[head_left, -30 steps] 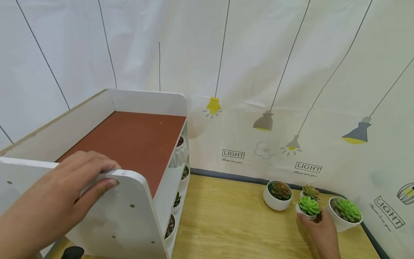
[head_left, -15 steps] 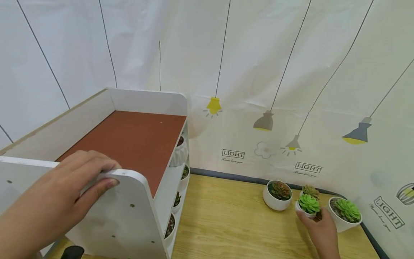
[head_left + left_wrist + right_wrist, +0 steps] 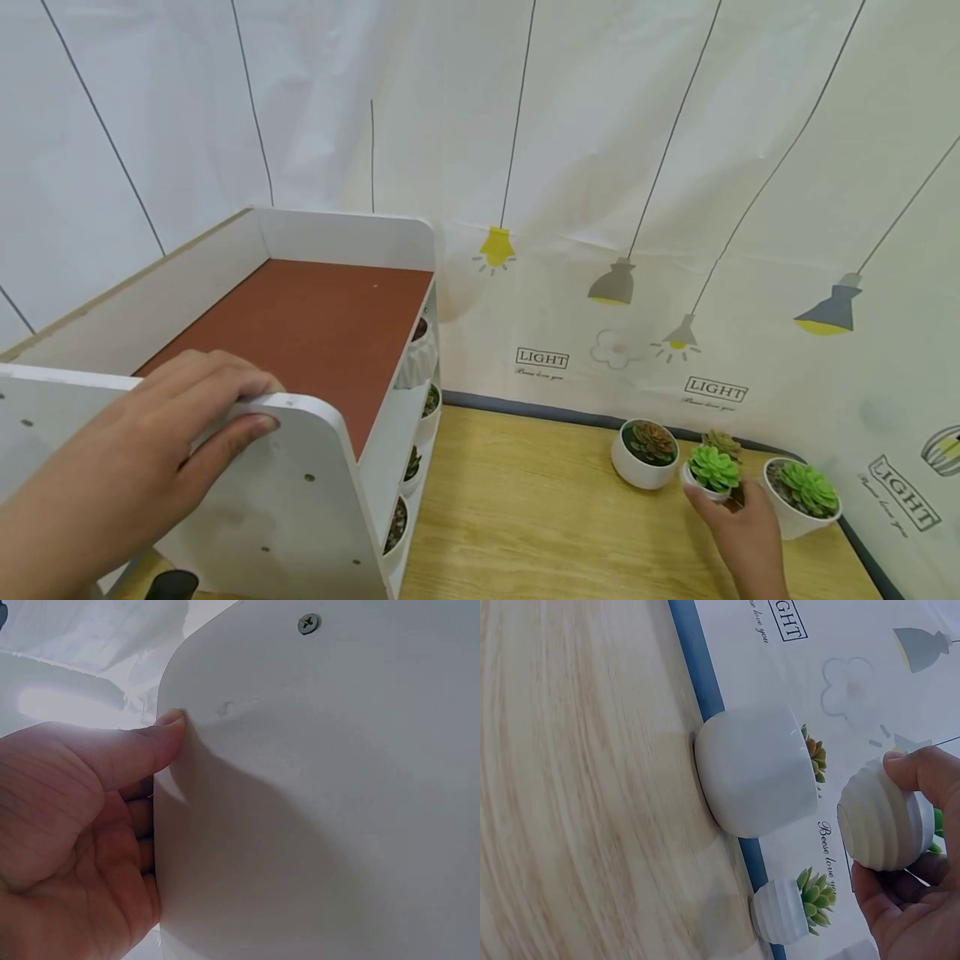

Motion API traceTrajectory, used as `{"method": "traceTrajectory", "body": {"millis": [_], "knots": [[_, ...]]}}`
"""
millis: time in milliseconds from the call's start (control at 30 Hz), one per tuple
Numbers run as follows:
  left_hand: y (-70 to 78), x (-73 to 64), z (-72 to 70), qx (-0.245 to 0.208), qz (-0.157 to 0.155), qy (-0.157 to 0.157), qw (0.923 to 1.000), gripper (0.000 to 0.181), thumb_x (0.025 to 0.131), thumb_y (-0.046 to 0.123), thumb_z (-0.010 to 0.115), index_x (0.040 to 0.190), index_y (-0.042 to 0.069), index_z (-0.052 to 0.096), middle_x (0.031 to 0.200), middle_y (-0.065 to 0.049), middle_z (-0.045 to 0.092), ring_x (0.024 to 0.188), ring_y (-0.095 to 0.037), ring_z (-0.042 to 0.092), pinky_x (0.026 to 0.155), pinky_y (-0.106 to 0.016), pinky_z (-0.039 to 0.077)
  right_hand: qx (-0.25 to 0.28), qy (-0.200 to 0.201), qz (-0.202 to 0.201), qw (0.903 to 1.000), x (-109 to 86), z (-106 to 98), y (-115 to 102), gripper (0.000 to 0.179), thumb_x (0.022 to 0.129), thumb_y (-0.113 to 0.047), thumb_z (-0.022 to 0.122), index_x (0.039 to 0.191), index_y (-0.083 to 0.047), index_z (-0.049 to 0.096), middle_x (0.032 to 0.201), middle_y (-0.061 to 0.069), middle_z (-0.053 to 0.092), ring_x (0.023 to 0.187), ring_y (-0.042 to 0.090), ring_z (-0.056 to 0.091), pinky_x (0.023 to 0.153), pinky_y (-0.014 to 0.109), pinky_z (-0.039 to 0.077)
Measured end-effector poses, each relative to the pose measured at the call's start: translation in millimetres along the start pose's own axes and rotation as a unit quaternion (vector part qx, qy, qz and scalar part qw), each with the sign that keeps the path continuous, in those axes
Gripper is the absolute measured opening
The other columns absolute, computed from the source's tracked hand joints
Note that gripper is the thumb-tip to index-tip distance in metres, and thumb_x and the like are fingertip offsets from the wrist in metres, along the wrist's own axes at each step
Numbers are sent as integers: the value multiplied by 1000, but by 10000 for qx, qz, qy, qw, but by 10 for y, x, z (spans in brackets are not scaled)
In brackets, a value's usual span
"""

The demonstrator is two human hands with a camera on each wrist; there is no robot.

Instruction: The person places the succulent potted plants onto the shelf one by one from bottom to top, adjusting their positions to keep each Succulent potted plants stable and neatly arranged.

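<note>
My left hand (image 3: 157, 450) grips the top edge of the white side panel (image 3: 247, 508) of a shelf unit. In the left wrist view its thumb lies on the panel's outer face, the fingers mostly hidden behind the edge. On the right, my right hand (image 3: 744, 529) holds a small potted succulent (image 3: 712, 469) with bright green leaves. The right wrist view shows its ribbed white pot (image 3: 879, 816) between thumb and fingers, raised off the table. A smaller potted succulent (image 3: 780, 909) stands behind it, and a round white pot (image 3: 643, 467) with a reddish succulent is to its left.
A wide white pot (image 3: 798, 517) with a green succulent stands right of my right hand. Several pots, one of them ribbed (image 3: 417, 362), sit in the shelf's side compartments. The wooden table (image 3: 517, 508) meets a wall sheet (image 3: 562, 133) printed with lamps.
My right hand has raised the small potted succulent slightly, up and to the left. My left hand keeps its hold on the panel.
</note>
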State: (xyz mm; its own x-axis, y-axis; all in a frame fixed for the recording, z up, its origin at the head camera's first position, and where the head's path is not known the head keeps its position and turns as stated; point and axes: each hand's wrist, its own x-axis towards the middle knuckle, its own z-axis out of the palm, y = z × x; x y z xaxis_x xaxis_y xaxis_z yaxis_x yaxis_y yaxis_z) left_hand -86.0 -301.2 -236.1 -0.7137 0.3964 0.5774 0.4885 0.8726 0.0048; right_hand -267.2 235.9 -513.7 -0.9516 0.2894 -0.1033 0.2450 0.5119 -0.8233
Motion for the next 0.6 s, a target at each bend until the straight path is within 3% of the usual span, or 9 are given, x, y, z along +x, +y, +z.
{"method": "traceTrajectory", "body": {"millis": [200, 300, 367, 467, 600], "knots": [[-11, -4, 10, 12, -29, 2, 10000, 37, 83, 5, 83, 110, 23, 65, 112, 21, 58, 103, 6, 44, 88, -8, 37, -63, -67, -125, 9999, -26, -5, -39, 81, 94, -47, 76, 148, 4, 44, 143, 25, 52, 131, 39, 55, 77, 13, 46], [-16, -8, 13, 7, -31, 5, 10000, 38, 83, 5, 83, 111, 22, 65, 112, 20, 58, 103, 5, 45, 88, -8, 37, -77, -88, -163, 9998, -33, 1, -51, 80, 95, -47, 76, 148, 4, 44, 143, 26, 52, 131, 39, 55, 83, 20, 50], [-19, -11, 14, 17, -34, 13, 10000, 38, 82, 6, 83, 111, 22, 65, 112, 20, 58, 103, 5, 45, 89, -8, 37, -65, -119, -159, 9998, -36, 11, -62, 81, 95, -48, 75, 149, 4, 43, 145, 26, 51, 133, 41, 53, 94, 34, 54], [-26, -13, 17, 8, -21, 36, 10000, 37, 82, 5, 83, 111, 21, 65, 112, 19, 59, 103, 5, 45, 90, -8, 36, 52, -193, -220, 9996, -53, 25, -92, 82, 96, -44, 75, 151, 6, 41, 149, 29, 47, 137, 45, 50, 109, 55, 46], [-36, -11, 23, -51, 30, 69, 10000, 36, 83, 6, 82, 111, 21, 66, 113, 18, 60, 104, 4, 46, 91, -8, 35, 146, -192, -305, 9992, -86, 42, -136, 80, 95, -39, 77, 151, 6, 40, 150, 29, 46, 138, 44, 49, 112, 55, 43]]}}
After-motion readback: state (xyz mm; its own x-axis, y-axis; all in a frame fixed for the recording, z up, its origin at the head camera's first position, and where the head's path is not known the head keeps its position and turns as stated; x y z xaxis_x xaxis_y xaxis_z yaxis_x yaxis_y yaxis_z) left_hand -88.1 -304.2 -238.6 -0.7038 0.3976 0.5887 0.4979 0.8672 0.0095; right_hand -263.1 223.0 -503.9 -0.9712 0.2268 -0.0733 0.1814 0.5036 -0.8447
